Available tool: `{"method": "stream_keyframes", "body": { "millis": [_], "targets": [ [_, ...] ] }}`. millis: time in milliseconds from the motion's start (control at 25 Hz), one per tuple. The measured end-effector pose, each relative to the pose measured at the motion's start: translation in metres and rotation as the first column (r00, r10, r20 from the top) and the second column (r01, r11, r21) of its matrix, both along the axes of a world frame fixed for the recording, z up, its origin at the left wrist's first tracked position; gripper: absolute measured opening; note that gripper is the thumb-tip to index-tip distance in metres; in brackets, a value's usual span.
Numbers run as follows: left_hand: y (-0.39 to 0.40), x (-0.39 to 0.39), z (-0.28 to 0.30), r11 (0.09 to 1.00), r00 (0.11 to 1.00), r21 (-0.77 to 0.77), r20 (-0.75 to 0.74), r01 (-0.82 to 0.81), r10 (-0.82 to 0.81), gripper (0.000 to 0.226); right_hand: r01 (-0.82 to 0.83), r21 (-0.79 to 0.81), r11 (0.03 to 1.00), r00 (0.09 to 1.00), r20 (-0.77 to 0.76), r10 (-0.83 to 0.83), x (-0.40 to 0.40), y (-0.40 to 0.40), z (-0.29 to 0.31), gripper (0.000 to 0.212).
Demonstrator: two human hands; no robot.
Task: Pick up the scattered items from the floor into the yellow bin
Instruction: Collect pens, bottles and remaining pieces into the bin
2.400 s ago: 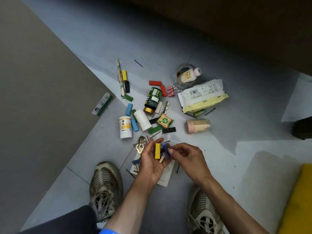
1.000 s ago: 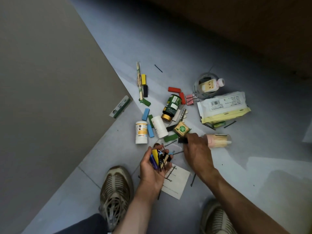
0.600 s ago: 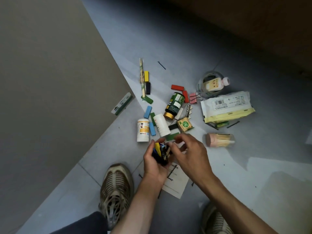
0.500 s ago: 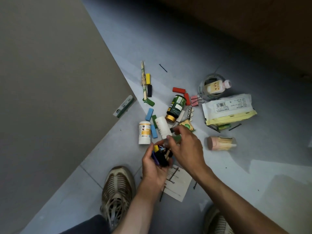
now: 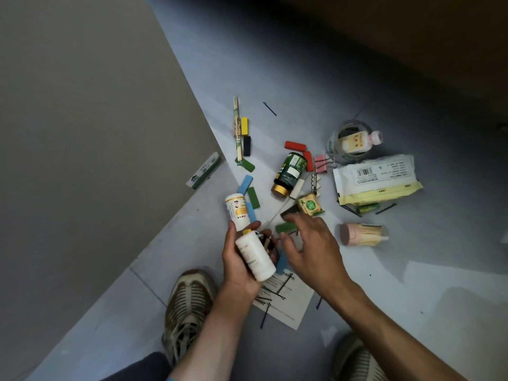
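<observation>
My left hand (image 5: pixel 239 264) grips a white bottle (image 5: pixel 255 258) together with several small pieces, among them a yellow block (image 5: pixel 245 231). My right hand (image 5: pixel 312 247) hovers just right of it with fingers spread and relaxed, holding nothing, above a green block (image 5: pixel 286 227) and near a black block (image 5: pixel 290 210). Scattered on the floor are a yellow-labelled white bottle (image 5: pixel 237 211), a green bottle (image 5: pixel 291 173), a wipes pack (image 5: pixel 376 178) and a pink toothpick jar (image 5: pixel 362 234). The yellow bin is out of view.
A wall (image 5: pixel 96 133) closes off the left, with a green box (image 5: pixel 204 174) at its foot. Chopsticks (image 5: pixel 237 127), red blocks (image 5: pixel 295 145), pink binder clips (image 5: pixel 321 163) and a tape roll with a small bottle (image 5: pixel 354 141) lie farther out. A white card with hairpins (image 5: pixel 288 303) lies between my shoes (image 5: pixel 187 306).
The white bottle that lay on the floor now sits in my left hand. My right hand lifted it there and has drawn slightly back to the right.
</observation>
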State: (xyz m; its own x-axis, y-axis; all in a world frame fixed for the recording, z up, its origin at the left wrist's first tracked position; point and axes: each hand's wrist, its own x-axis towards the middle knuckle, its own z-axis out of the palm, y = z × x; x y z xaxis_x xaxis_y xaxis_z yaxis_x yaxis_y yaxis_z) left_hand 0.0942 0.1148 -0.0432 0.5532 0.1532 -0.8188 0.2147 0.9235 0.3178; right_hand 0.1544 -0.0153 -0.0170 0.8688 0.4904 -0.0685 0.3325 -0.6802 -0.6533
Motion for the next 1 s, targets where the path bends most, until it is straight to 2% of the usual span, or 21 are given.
{"method": "stream_keyframes", "body": {
  "millis": [80,160,320,400,440,480,520,560,600,640,680,720,760,800,840,880,920,960,1000],
  "targets": [
    [0.002,-0.003,0.002,0.999,0.999,-0.039,0.03,0.017,-0.016,0.057,-0.15,-0.28,0.948,0.985,0.034,0.166,0.021,0.006,-0.017,0.052],
    [0.004,-0.009,0.004,0.996,0.999,-0.09,0.037,0.016,-0.013,0.06,-0.25,-0.524,0.814,0.958,-0.013,0.286,0.034,0.014,-0.032,0.059],
    [0.009,-0.016,0.002,0.994,1.0,-0.11,0.009,0.001,0.0,0.062,-0.241,-0.658,0.714,0.945,0.008,0.326,0.04,0.023,-0.041,0.026],
    [0.007,-0.018,0.0,0.995,0.999,-0.099,-0.032,-0.009,0.005,0.064,-0.233,-0.624,0.745,0.951,0.015,0.31,0.043,0.021,-0.043,0.021],
    [0.007,-0.019,0.0,0.996,0.999,-0.091,-0.042,-0.013,0.01,0.066,-0.19,-0.545,0.817,0.974,-0.003,0.225,0.045,0.021,-0.042,0.021],
    [0.007,-0.021,-0.001,0.996,0.999,-0.084,-0.047,-0.015,0.011,0.068,-0.1,-0.402,0.91,0.994,-0.071,0.078,0.046,0.022,-0.038,0.02],
    [0.009,-0.022,-0.002,0.997,0.999,-0.072,-0.051,-0.018,0.015,0.069,0.048,-0.195,0.98,0.975,-0.205,-0.089,0.047,0.024,-0.034,0.017],
    [0.011,-0.024,-0.002,0.998,0.998,-0.06,-0.054,-0.025,0.022,0.068,0.227,0.043,0.973,0.89,-0.415,-0.189,0.046,0.025,-0.032,0.012],
    [0.013,-0.025,-0.001,0.998,0.998,-0.053,-0.05,-0.034,0.032,0.067,0.397,0.254,0.882,0.746,-0.65,-0.148,0.046,0.026,-0.03,0.009],
    [0.014,-0.027,-0.001,0.998,0.998,-0.048,-0.044,-0.041,0.039,0.065,0.539,0.386,0.749,0.57,-0.821,0.013,0.046,0.025,-0.028,0.013],
    [0.016,-0.029,-0.001,0.998,0.998,-0.041,-0.041,-0.044,0.042,0.063,0.644,0.435,0.629,0.397,-0.893,0.211,0.046,0.024,-0.028,0.022],
    [0.018,-0.031,0.0,0.998,0.998,-0.035,-0.043,-0.045,0.044,0.061,0.707,0.443,0.551,0.272,-0.89,0.366,0.047,0.023,-0.028,0.031],
    [0.019,-0.032,0.0,0.998,0.998,-0.032,-0.044,-0.05,0.049,0.059,0.733,0.435,0.523,0.198,-0.872,0.448,0.048,0.023,-0.027,0.036],
    [0.021,-0.034,0.001,0.998,0.998,-0.031,-0.043,-0.056,0.054,0.058,0.729,0.42,0.541,0.176,-0.878,0.444,0.049,0.027,-0.026,0.036],
    [0.022,-0.035,0.003,0.998,0.998,-0.027,-0.041,-0.056,0.055,0.058,0.695,0.392,0.603,0.223,-0.914,0.338,0.05,0.034,-0.028,0.029],
    [0.022,-0.035,0.004,0.998,0.998,-0.022,-0.039,-0.054,0.053,0.058,0.623,0.341,0.704,0.342,-0.928,0.147,0.051,0.043,-0.03,0.019],
    [0.023,-0.035,0.006,0.998,0.998,-0.02,-0.04,-0.056,0.055,0.058,0.514,0.263,0.817,0.53,-0.846,-0.061,0.053,0.053,-0.034,0.019],
    [0.023,-0.035,0.007,0.998,0.997,-0.024,-0.039,-0.06,0.059,0.057,0.38,0.179,0.907,0.729,-0.662,-0.175,0.054,0.064,-0.039,0.026],
    [0.024,-0.035,0.008,0.998,0.997,-0.028,-0.036,-0.064,0.063,0.057,0.234,0.076,0.969,0.876,-0.448,-0.176,0.056,0.076,-0.044,0.029]
  ]
}}
